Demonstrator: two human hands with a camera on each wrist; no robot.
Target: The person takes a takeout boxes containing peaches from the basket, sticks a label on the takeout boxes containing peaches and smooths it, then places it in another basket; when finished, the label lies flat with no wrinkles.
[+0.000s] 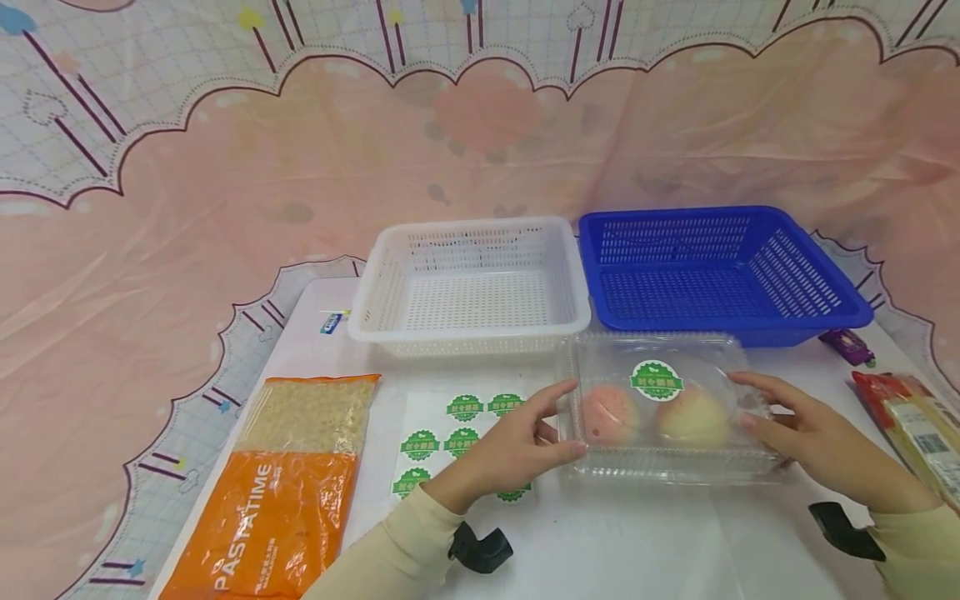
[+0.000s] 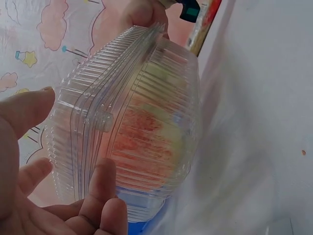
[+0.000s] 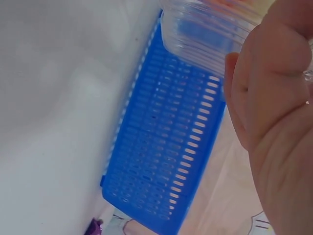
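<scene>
A clear plastic clamshell box (image 1: 675,462) is between the two hands, lid down. Inside lie two peaches, a pink one (image 1: 609,415) and a yellowish one (image 1: 693,419). A round green and white sticker (image 1: 657,381) is on the lid. My left hand (image 1: 517,442) holds the box's left side, thumb and fingers spread along its rim. At the right end, my right hand (image 1: 813,437) grips the box, thumb on the lid's edge and other fingers partly hidden. The left wrist view shows the ribbed side of the box (image 2: 151,147) close to the fingertips.
Behind the box stand a white basket (image 1: 472,337) and a blue basket (image 1: 720,321). A sheet of green stickers (image 1: 480,417) lies left of the box. An orange pasta bag (image 1: 277,500) is further left; another food packet (image 1: 918,425) and a purple item (image 1: 847,346) are at right.
</scene>
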